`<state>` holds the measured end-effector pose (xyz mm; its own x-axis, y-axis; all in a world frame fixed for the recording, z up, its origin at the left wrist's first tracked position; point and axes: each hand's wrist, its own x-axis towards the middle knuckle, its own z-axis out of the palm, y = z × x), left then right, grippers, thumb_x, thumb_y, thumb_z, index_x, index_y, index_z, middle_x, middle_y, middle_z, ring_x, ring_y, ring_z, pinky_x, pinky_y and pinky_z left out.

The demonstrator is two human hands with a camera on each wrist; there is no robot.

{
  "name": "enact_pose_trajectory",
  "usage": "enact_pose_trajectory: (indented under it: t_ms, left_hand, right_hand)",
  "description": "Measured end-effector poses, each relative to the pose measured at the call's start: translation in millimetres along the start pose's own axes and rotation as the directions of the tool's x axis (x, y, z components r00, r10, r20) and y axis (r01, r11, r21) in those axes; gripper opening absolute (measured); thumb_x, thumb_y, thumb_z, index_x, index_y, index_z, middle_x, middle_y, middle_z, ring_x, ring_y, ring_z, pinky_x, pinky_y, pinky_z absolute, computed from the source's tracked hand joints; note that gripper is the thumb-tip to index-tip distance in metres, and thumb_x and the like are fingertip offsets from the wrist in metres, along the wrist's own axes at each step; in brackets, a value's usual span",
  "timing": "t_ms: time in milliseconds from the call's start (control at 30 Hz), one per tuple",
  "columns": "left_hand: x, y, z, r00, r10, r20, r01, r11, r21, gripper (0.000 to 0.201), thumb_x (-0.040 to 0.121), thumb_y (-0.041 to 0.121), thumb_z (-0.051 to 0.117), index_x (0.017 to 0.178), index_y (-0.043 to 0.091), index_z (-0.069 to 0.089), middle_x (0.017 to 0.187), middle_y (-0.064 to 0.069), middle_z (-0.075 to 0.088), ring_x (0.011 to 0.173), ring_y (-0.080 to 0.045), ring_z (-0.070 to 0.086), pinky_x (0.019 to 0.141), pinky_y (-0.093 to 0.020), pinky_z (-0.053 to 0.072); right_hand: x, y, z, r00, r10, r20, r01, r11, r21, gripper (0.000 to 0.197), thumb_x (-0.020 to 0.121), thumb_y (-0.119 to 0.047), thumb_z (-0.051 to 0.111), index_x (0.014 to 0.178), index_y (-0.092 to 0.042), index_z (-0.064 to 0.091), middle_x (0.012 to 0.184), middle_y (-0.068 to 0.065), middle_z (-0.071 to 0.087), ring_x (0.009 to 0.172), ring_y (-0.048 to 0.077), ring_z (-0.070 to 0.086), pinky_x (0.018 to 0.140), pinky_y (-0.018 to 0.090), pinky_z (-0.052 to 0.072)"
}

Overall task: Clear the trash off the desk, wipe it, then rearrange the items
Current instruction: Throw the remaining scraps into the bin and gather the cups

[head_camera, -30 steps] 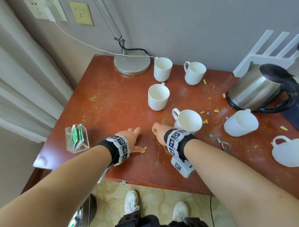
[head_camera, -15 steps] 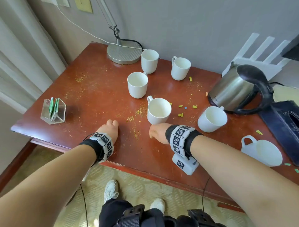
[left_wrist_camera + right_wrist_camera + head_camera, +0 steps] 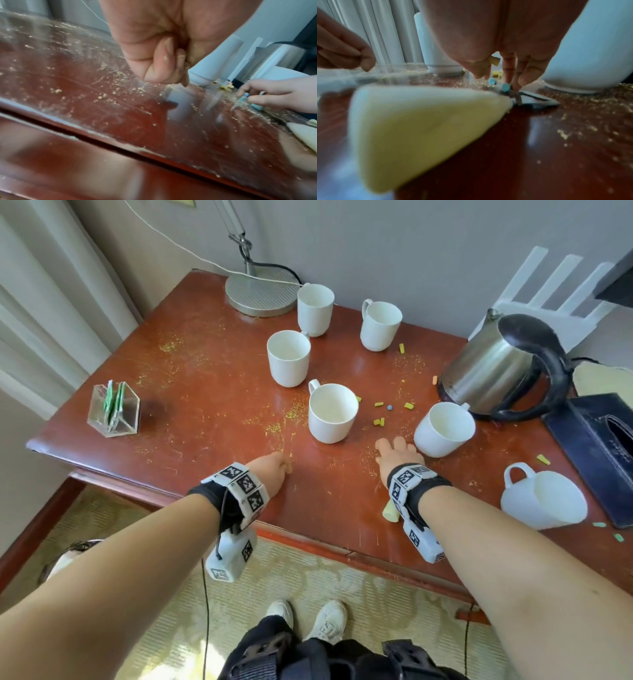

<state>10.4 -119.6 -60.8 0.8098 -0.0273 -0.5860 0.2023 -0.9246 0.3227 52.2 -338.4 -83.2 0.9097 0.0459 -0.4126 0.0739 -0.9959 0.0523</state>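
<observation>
Yellow crumbs and small coloured scraps [image 3: 379, 422] litter the red wooden desk [image 3: 205, 392]. My left hand [image 3: 274, 465] hovers near the front edge, its fingers curled into the palm around yellowish scraps [image 3: 186, 64], crumbs sticking to the fingertips. My right hand [image 3: 399, 451] reaches down beside a white cup [image 3: 442, 429]. In the right wrist view its fingertips [image 3: 522, 79] pinch at a blue scrap [image 3: 506, 87], and a yellow scrap [image 3: 494, 61] is tucked by the thumb. A grey triangular clip [image 3: 539, 101] lies under the fingers.
Several white cups stand mid-desk, one [image 3: 330, 414] between my hands, one tipped over [image 3: 544, 501] at the right. A steel kettle [image 3: 496, 371], dark tissue box [image 3: 603, 446], lamp base [image 3: 260, 292] and clear sachet holder [image 3: 114, 410] ring the desk. A pale yellow lump [image 3: 389, 512] lies under my right wrist.
My left hand went from spread beside a yellow scrap to curled; that scrap is gone from the desk. My right hand moved right, from the middle cup to the cup by the kettle.
</observation>
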Motion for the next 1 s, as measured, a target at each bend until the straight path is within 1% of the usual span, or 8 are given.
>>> enact_pose_trajectory:
  t_ms: [167,300,433,533,667,867,933,1000]
  left_hand:
    - [-15.5,12.1,-3.4,0.987,0.039,0.153,-0.043,0.999,0.025,0.036,0.102,0.01,0.029,0.133,0.004,0.045,0.138,-0.01,0.048,0.127,-0.026,0.046,0.101,-0.03,0.037]
    - [-18.8,14.6,-5.3,0.986,0.013,0.166,-0.02,0.999,0.045,0.038,0.101,0.015,0.032,0.134,0.001,0.044,0.141,-0.016,0.044,0.128,-0.03,0.043,0.103,-0.034,0.034]
    - [-14.9,20.3,-11.0,0.956,-0.036,0.29,0.02,0.998,0.057,0.04,0.101,0.011,0.031,0.138,-0.001,0.037,0.146,-0.017,0.037,0.133,-0.031,0.038,0.107,-0.035,0.029]
    - [-14.5,15.3,-7.8,0.961,-0.006,0.275,-0.016,0.997,0.079,0.038,0.101,0.014,0.032,0.135,-0.002,0.042,0.141,-0.017,0.044,0.128,-0.031,0.043,0.102,-0.033,0.034]
    - [-8.9,5.4,4.1,0.982,0.103,0.157,-0.123,0.984,0.125,0.033,0.101,0.018,0.032,0.123,0.006,0.053,0.126,-0.014,0.056,0.116,-0.028,0.052,0.093,-0.03,0.04]
    - [-10.2,19.3,-0.5,0.977,0.152,0.149,-0.168,0.98,0.108,0.033,0.1,0.018,0.033,0.123,0.006,0.053,0.126,-0.014,0.056,0.116,-0.028,0.051,0.093,-0.03,0.039]
    - [-10.7,23.0,-2.6,0.979,0.155,0.133,-0.168,0.981,0.093,0.033,0.1,0.018,0.032,0.123,0.006,0.053,0.126,-0.014,0.055,0.116,-0.028,0.051,0.093,-0.03,0.039]
    - [-11.1,28.4,-7.5,0.978,0.153,0.139,-0.164,0.984,0.07,0.033,0.101,0.017,0.033,0.124,0.003,0.052,0.129,-0.016,0.054,0.118,-0.029,0.05,0.094,-0.03,0.039]
  right_hand:
    - [8.9,-6.2,5.3,0.999,0.029,0.032,-0.031,0.998,0.05,0.036,0.097,-0.004,0.032,0.132,-0.013,0.029,0.134,0.015,0.029,0.119,0.033,0.038,0.095,0.038,0.037]
    - [12.4,-7.9,3.4,0.996,0.081,0.021,-0.083,0.992,0.1,0.044,0.09,0.005,0.033,0.132,-0.009,0.031,0.134,0.015,0.033,0.12,0.032,0.04,0.093,0.036,0.038]
    - [16.3,-9.2,2.0,0.993,0.118,0.029,-0.121,0.985,0.126,0.048,0.088,0.007,0.033,0.134,-0.009,0.029,0.135,0.015,0.034,0.122,0.032,0.041,0.093,0.037,0.039]
    - [20.2,-11.7,0.2,0.989,0.144,0.035,-0.148,0.981,0.124,0.045,0.09,0.006,0.032,0.133,-0.006,0.029,0.137,0.016,0.034,0.122,0.033,0.042,0.094,0.038,0.04]
    - [25.7,-10.2,-4.8,0.977,0.2,0.079,-0.212,0.952,0.219,0.042,0.09,0.006,0.032,0.13,-0.004,0.033,0.137,0.016,0.037,0.123,0.032,0.044,0.097,0.038,0.039]
    - [25.7,-2.9,-7.6,0.961,0.243,0.13,-0.275,0.838,0.471,0.041,0.087,0.002,0.043,0.128,-0.003,0.045,0.134,0.016,0.042,0.117,0.033,0.047,0.102,0.039,0.039]
    - [25.8,-2.9,-10.2,0.936,0.3,0.185,-0.346,0.683,0.643,0.041,0.089,-0.001,0.04,0.13,-0.003,0.045,0.131,0.013,0.047,0.105,0.028,0.048,0.102,0.038,0.039]
    - [27.3,-1.7,-14.7,0.938,0.293,0.184,-0.318,0.522,0.791,0.036,0.094,-0.003,0.037,0.128,-0.001,0.048,0.112,0.011,0.056,0.092,0.025,0.051,0.09,0.034,0.044]
